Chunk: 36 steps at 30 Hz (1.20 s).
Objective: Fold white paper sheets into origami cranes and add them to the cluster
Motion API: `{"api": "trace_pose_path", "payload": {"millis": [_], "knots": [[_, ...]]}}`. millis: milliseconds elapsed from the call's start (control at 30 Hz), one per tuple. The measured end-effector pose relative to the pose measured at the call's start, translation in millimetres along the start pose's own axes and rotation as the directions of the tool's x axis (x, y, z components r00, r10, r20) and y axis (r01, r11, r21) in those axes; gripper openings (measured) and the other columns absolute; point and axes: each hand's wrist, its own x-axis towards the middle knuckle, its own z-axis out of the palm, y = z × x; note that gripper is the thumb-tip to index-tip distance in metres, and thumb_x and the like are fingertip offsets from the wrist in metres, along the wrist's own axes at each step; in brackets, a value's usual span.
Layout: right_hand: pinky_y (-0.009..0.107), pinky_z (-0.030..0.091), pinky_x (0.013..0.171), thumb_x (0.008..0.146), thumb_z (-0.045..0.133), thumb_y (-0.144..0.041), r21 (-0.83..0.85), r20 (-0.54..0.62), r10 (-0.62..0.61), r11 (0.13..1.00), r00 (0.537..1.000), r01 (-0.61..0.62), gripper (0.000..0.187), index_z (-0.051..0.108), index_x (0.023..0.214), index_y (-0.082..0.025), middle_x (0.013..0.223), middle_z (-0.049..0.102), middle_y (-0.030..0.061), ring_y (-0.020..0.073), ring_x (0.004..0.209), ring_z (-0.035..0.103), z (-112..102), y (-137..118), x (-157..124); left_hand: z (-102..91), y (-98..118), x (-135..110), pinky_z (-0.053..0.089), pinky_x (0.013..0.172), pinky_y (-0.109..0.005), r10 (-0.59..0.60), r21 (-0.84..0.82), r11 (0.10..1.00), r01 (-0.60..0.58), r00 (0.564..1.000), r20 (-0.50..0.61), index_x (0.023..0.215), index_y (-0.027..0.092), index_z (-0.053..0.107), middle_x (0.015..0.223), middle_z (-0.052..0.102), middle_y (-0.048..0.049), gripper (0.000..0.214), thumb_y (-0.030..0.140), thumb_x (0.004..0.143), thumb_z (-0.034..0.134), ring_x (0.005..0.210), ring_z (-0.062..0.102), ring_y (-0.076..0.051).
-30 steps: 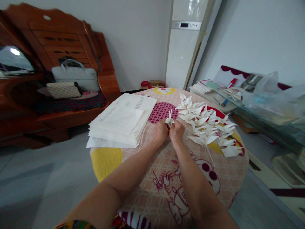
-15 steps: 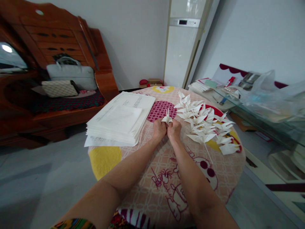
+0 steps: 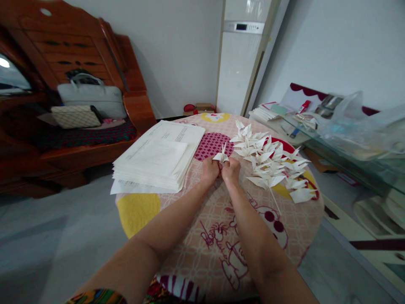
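Between my two hands, over the middle of the round table, is a white folded paper crane [image 3: 222, 156] with a thin point sticking up. My left hand [image 3: 210, 170] grips its left side with curled fingers. On the opposite side my right hand [image 3: 230, 170] pinches it the same way, the two hands almost touching. My fingertips are partly hidden behind the knuckles and the paper. Several finished-looking paper cranes [image 3: 264, 158] lie bunched to the right of my right hand. Left of my hands sits a thick stack of printed paper [image 3: 152, 156], with smaller blank sheets on top.
A patterned cloth [image 3: 190, 236] covers the round table. To the right stands a glass-topped table [image 3: 351, 162] bearing plastic bags [image 3: 351, 122] and papers. A carved wooden sofa [image 3: 136, 101] with bags on its seat is at the left. A tall white cabinet-like unit [image 3: 240, 67] stands behind.
The whole view has shifted slightly. Both hands keep their hold on the paper crane, and its upright point leans a little more to the right.
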Motion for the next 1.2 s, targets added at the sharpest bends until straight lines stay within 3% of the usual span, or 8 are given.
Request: {"api": "trace_pose_path", "payload": {"millis": [133,567,733,867,967,1067,1200], "knots": [[0.029,0.034,0.059,0.076,0.037,-0.013,0.024,-0.001,0.095,0.995,0.996,-0.095,0.028,0.061,0.060,-0.019,0.055,0.054,0.0029,0.0196,0.061,0.049,0,-4,-1,2.2,3,-3,0.028,0.044,-0.022,-0.040,-0.052,0.998,0.041,0.999,0.016,0.061,0.019,0.050,0.046,0.045,0.0034,0.025,0.014,0.083,0.040,0.038,0.039,-0.010],[0.028,0.037,0.060,0.079,0.040,-0.018,0.084,0.023,0.159,0.984,0.987,-0.160,0.030,0.066,0.064,-0.018,0.059,0.061,0.0047,0.0197,0.063,0.053,-4,-2,3,7.1,-5,-1,0.031,0.047,-0.021,-0.030,0.009,1.000,0.030,1.000,-0.004,0.065,0.018,0.052,0.050,0.045,0.0036,0.025,0.016,0.086,0.039,0.043,0.040,-0.009],[0.029,0.038,0.063,0.080,0.041,-0.020,0.024,0.040,0.161,0.986,0.986,-0.163,0.030,0.066,0.065,-0.017,0.062,0.062,0.0063,0.0206,0.066,0.055,-6,-1,4,5.5,-7,1,0.033,0.050,-0.023,-0.006,0.049,0.999,0.006,1.000,-0.001,0.067,0.016,0.057,0.052,0.050,0.0015,0.027,0.016,0.087,0.040,0.046,0.044,-0.011],[0.028,0.038,0.061,0.079,0.039,-0.020,0.068,0.053,0.096,0.993,0.994,-0.100,0.030,0.062,0.060,-0.019,0.057,0.059,0.0036,0.0197,0.063,0.054,-12,2,8,0.5,-3,3,0.037,0.058,-0.025,0.104,0.191,0.976,-0.107,0.994,0.026,0.071,0.014,0.065,0.062,0.062,-0.0046,0.028,0.015,0.088,0.043,0.060,0.055,-0.015],[0.028,0.038,0.060,0.077,0.039,-0.019,0.090,0.077,0.077,0.992,0.994,-0.084,0.028,0.059,0.058,-0.020,0.058,0.060,0.0040,0.0199,0.063,0.055,-13,5,10,-1.2,4,0,0.039,0.065,-0.027,0.198,0.386,0.896,-0.220,0.975,0.097,0.077,0.012,0.070,0.074,0.070,-0.0098,0.032,0.012,0.090,0.041,0.072,0.062,-0.018],[0.028,0.037,0.059,0.076,0.038,-0.020,0.063,0.117,0.058,0.996,0.991,-0.065,0.028,0.058,0.056,-0.020,0.057,0.060,0.0045,0.0199,0.062,0.055,-12,8,9,-1.1,8,-4,0.040,0.068,-0.028,0.199,0.496,0.834,-0.241,0.970,0.137,0.076,0.011,0.071,0.079,0.071,-0.0132,0.034,0.012,0.091,0.040,0.076,0.064,-0.020],[0.028,0.036,0.057,0.076,0.039,-0.021,0.033,0.135,0.045,0.998,0.990,-0.050,0.028,0.060,0.059,-0.020,0.058,0.061,0.0048,0.0198,0.062,0.054,-12,13,9,-3.0,7,-5,0.042,0.069,-0.028,0.197,0.507,0.826,-0.247,0.969,0.151,0.084,0.011,0.073,0.081,0.072,-0.0122,0.035,0.012,0.093,0.039,0.076,0.065,-0.020]]}}
